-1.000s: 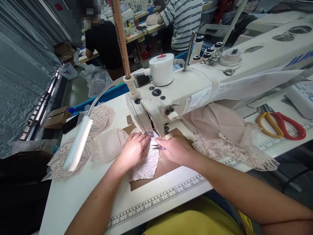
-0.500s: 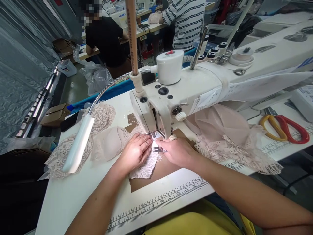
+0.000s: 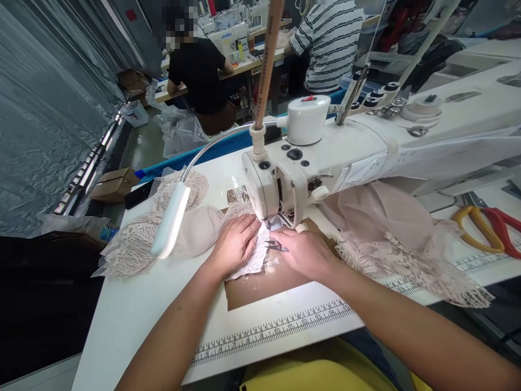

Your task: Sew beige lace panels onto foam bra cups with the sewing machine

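Observation:
My left hand (image 3: pixel 238 243) lies flat, fingers stretched out, on a strip of pale lace fabric (image 3: pixel 257 259) at the needle area of a white sewing machine (image 3: pixel 262 187). On the other side of the needle, my right hand (image 3: pixel 305 251) is closed around small thread snips (image 3: pixel 279 247), whose blades point left over the lace. Its fingertips are close to the presser foot; whether they touch the cloth I cannot tell. A moulded beige bra cup (image 3: pixel 199 231) with lace lies left of my left hand and seems joined to the lace under it.
Lace pieces (image 3: pixel 132 247) lie at the left under a bendable lamp (image 3: pixel 171 220). Sheer beige fabric (image 3: pixel 382 217) and red-and-yellow-handled scissors (image 3: pixel 480 231) are at the right. A printed ruler (image 3: pixel 277 331) runs along the front edge. Two people sit at machines beyond.
The camera view has swung, so everything sits further right in the picture. The lace strip has moved further in toward the needle, with less of it showing in front. Both hands keep their poses.

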A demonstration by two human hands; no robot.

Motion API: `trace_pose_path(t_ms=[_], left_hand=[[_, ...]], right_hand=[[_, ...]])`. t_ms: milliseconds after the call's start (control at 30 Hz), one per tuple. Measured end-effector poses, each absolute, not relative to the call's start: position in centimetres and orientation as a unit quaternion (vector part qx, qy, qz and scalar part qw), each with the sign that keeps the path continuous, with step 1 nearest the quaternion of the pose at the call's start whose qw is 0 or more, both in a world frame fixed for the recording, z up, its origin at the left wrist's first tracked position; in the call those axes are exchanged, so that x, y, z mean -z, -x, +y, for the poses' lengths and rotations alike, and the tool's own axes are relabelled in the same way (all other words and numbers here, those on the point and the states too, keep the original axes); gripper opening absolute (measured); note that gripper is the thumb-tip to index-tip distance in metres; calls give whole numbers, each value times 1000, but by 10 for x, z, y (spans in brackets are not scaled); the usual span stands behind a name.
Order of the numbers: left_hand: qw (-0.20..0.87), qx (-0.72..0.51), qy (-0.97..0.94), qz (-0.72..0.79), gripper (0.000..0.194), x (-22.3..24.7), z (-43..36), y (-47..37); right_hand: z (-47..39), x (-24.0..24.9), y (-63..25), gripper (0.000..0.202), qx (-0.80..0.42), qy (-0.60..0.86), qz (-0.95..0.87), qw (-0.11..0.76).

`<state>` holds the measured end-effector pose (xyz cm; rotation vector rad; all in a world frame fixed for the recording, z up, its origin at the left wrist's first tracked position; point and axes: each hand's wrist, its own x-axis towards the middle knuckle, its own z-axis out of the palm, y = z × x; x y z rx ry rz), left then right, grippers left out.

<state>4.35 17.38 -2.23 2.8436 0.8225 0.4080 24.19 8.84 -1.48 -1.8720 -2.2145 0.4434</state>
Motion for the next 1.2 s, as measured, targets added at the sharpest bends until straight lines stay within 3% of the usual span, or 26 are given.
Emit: trace_pose_path(t_ms=[333, 533, 600, 700, 800, 967, 1067, 1200], left_hand=[[107, -80, -929, 346, 43, 6, 114, -47], [288, -128, -896, 311, 33, -28, 73, -23], [297, -187, -865, 359, 30, -34, 89, -9], [197, -238, -828, 468, 32, -31, 134, 9], [130, -206, -818, 521, 36, -20, 178, 18], [137, -162, -831, 514, 30, -4, 206, 18], [164, -138, -839, 500, 14, -4, 199, 18], [203, -148, -861, 442, 16, -11, 169, 15]], right_hand=[[88, 15, -243, 33, -196, 580, -749, 255], [82, 15, -242, 30, -198, 514, -784, 286], [76, 14, -239, 29, -176, 475, -810, 296], [66, 11, -228, 30, -136, 380, -876, 265], [58, 5, -214, 28, -127, 285, -933, 180], [58, -13, -226, 23, -169, 337, -924, 71], [56, -25, -249, 22, -199, 406, -891, 40], [55, -36, -261, 23, -283, 426, -858, 51]])
